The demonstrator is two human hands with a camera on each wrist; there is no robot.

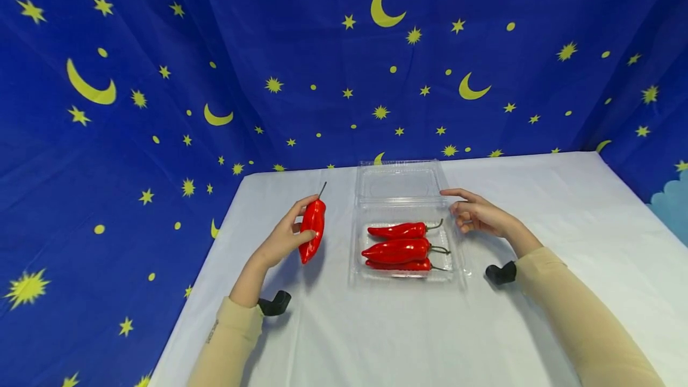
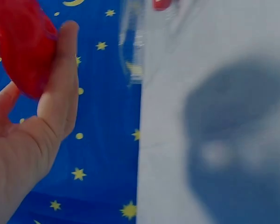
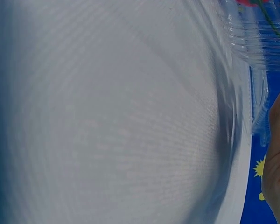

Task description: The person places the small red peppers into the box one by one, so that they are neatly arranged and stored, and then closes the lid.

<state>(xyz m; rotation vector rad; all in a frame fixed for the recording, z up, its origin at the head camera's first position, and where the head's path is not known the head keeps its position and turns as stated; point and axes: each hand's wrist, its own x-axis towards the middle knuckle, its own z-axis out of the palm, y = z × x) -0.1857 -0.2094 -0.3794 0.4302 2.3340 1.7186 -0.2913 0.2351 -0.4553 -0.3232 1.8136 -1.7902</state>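
My left hand grips a long red chili pepper between thumb and fingers, its thin stem pointing up, left of a clear plastic clamshell box. The left wrist view shows this pepper closely, its top cut off. Three more red peppers lie side by side in the box's base, stems to the right. The lid is folded back, away from me. At the box's right side, my right hand has its index finger stretched to the edge near the hinge; whether it touches, I cannot tell.
A white cloth covers the table. Behind it and at both sides hangs a blue curtain with yellow moons and stars. Dark wrist mounts stick out from both sleeves.
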